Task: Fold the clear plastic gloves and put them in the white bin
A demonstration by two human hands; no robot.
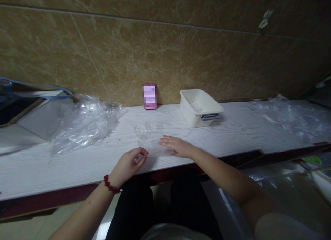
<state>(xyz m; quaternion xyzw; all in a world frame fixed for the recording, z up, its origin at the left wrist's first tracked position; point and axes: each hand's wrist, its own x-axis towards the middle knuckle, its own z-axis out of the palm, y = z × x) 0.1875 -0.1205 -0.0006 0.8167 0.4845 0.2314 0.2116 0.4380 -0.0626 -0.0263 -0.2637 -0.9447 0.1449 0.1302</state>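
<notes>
The thin, clear plastic bag (153,145) lies flat on the white wood-grained surface (98,164), between my hands and just ahead of my lap. My left grip (128,163) is pinched on its near left corner; my right grip (178,147), unclenched, rests over its right side (its long axis is hard to read), nearer the cream plastic bin (188,112).
</notes>
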